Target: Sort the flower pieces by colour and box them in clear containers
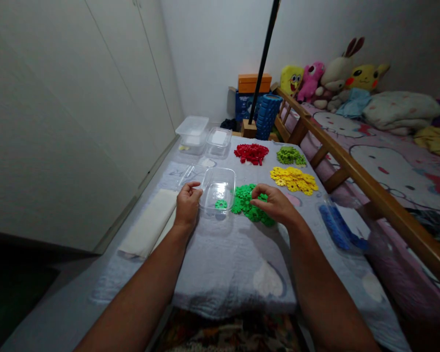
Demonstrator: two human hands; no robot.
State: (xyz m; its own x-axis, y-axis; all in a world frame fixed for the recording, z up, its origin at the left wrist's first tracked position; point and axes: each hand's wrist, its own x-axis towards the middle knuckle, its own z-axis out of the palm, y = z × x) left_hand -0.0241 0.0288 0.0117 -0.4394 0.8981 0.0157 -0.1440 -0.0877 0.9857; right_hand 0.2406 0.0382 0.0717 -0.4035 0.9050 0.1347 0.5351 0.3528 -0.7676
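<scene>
A clear plastic container [204, 195] stands on the cloth-covered table, with one green flower-shaped disc [221, 204] in its near part. My left hand [188, 203] is closed at the container's left wall, thumb and fingers at its rim. Just right of the container lies a pile of green flower-shaped discs [245, 205]. Over the right part of that pile is my right hand [273, 201], its fingers curled toward the thumb in a pinch. Whether a disc is between those fingertips I cannot make out against the green behind them.
Farther back lie piles of red pieces [251, 153], yellow discs [294, 179] and light green pieces [290, 155]. Clear containers [192, 128] stand at the back left. A folded cloth [152, 222] lies left, a bag of blue pieces [339, 227] right. A wooden bed rail [346, 173] borders the table.
</scene>
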